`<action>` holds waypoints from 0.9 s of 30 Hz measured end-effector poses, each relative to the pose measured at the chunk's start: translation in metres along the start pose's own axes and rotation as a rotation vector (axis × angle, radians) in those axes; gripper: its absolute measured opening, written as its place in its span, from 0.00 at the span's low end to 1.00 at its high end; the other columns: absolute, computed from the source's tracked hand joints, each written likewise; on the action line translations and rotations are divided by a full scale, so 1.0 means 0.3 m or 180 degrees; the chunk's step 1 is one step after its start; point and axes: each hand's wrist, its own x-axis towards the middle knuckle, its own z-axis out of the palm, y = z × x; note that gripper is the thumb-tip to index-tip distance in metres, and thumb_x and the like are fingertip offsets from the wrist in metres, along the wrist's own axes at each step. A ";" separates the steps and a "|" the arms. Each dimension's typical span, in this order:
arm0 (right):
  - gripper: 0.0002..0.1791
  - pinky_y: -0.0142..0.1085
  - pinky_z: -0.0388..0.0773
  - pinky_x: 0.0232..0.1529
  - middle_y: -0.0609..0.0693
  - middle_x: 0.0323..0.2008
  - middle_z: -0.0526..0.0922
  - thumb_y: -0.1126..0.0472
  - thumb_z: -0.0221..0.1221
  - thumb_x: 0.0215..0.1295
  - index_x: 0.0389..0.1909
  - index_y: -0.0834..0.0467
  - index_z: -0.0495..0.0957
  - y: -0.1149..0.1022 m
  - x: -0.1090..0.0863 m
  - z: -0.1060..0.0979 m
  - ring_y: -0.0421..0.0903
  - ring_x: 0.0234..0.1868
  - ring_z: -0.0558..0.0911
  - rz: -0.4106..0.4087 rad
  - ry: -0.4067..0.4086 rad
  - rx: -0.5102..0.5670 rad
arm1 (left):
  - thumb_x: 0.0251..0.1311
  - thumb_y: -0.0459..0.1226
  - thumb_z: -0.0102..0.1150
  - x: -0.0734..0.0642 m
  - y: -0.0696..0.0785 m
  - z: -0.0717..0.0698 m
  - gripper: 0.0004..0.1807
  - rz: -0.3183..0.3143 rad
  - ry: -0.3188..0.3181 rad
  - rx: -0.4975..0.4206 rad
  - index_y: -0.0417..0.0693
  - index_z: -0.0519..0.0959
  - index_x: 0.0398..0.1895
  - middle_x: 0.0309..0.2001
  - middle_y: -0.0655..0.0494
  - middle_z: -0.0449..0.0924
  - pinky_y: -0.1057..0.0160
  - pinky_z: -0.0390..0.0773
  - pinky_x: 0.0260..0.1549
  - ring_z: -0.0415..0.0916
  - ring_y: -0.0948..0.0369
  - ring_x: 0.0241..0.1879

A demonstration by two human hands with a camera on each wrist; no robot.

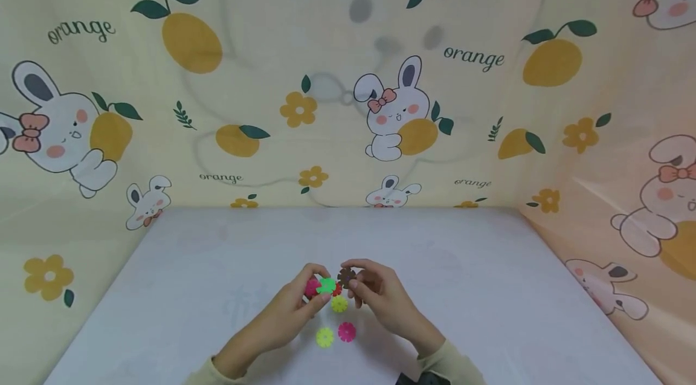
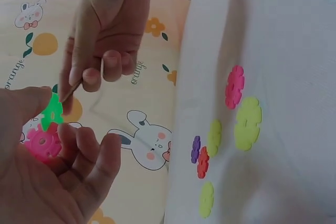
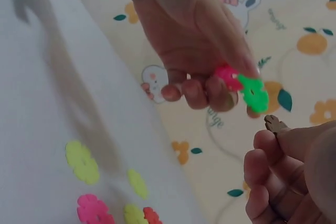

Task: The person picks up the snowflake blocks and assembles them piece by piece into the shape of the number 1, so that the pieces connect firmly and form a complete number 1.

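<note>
My left hand (image 1: 293,303) pinches a pink notched snowflake disc (image 2: 43,141) and a green one (image 1: 326,286), which meet at their edges and look joined. Between thumb and fingertips, my right hand (image 1: 388,297) holds a brown notched disc (image 1: 345,277) close to the right of the green one. In the right wrist view a small gap separates the brown disc from the green disc (image 3: 253,94). Both hands are raised above the white table. In the left wrist view the brown disc shows nearly edge-on.
Several loose discs lie on the white table (image 1: 217,264) below the hands: a pink one (image 1: 347,332), a yellow one (image 1: 324,337) beside it, more yellow, a red one (image 2: 203,162) and a purple one (image 2: 195,149). A patterned cloth (image 1: 326,149) stands around the table.
</note>
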 end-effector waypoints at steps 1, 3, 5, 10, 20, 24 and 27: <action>0.16 0.37 0.83 0.34 0.65 0.32 0.81 0.62 0.57 0.75 0.61 0.57 0.76 -0.005 -0.002 0.004 0.38 0.27 0.79 -0.0034 0.0008 -0.0048 | 0.74 0.45 0.54 0.000 0.001 0.000 0.17 0.0003 0.0002 0.0006 0.51 0.66 0.60 0.36 0.53 0.76 0.67 0.77 0.30 0.73 0.63 0.29; 0.16 0.37 0.83 0.35 0.63 0.32 0.82 0.62 0.57 0.75 0.61 0.55 0.77 -0.015 -0.006 0.010 0.38 0.27 0.79 -0.0064 0.0031 -0.0160 | 0.74 0.46 0.54 0.000 0.003 -0.001 0.18 -0.0005 0.0001 0.0014 0.50 0.66 0.60 0.36 0.54 0.76 0.67 0.77 0.29 0.73 0.64 0.28; 0.17 0.37 0.83 0.36 0.60 0.32 0.82 0.62 0.57 0.75 0.61 0.54 0.77 -0.021 -0.009 0.015 0.39 0.28 0.80 -0.0090 0.0060 -0.0268 | 0.74 0.46 0.54 0.000 0.004 -0.002 0.19 -0.0022 -0.0001 0.0032 0.50 0.65 0.60 0.36 0.55 0.75 0.67 0.76 0.29 0.72 0.65 0.28; 0.17 0.37 0.83 0.37 0.57 0.33 0.83 0.64 0.56 0.74 0.62 0.53 0.77 -0.034 -0.014 0.020 0.38 0.29 0.81 -0.0143 0.0107 -0.0409 | 0.74 0.46 0.54 -0.001 0.007 -0.002 0.18 -0.0086 -0.0001 0.0003 0.51 0.65 0.60 0.37 0.52 0.76 0.67 0.76 0.29 0.73 0.63 0.29; 0.17 0.36 0.84 0.38 0.55 0.36 0.86 0.65 0.57 0.73 0.60 0.52 0.78 -0.048 -0.021 0.035 0.37 0.31 0.81 -0.0215 0.0155 -0.0577 | 0.75 0.44 0.53 -0.001 0.011 0.002 0.16 -0.0153 -0.0031 -0.0254 0.51 0.65 0.59 0.36 0.50 0.75 0.67 0.76 0.29 0.74 0.61 0.31; 0.17 0.36 0.84 0.39 0.57 0.37 0.87 0.65 0.58 0.73 0.60 0.53 0.79 -0.049 -0.022 0.039 0.37 0.31 0.81 -0.0262 0.0173 -0.0573 | 0.75 0.43 0.53 0.006 0.011 0.002 0.17 -0.0278 -0.0040 -0.0447 0.51 0.67 0.60 0.32 0.51 0.74 0.68 0.72 0.26 0.74 0.59 0.30; 0.17 0.34 0.84 0.40 0.56 0.37 0.87 0.65 0.58 0.73 0.59 0.53 0.80 -0.045 -0.022 0.041 0.38 0.31 0.82 -0.0292 0.0179 -0.0561 | 0.75 0.43 0.52 0.009 0.009 0.001 0.16 -0.0307 -0.0068 -0.0554 0.49 0.67 0.60 0.29 0.52 0.75 0.68 0.71 0.26 0.75 0.58 0.29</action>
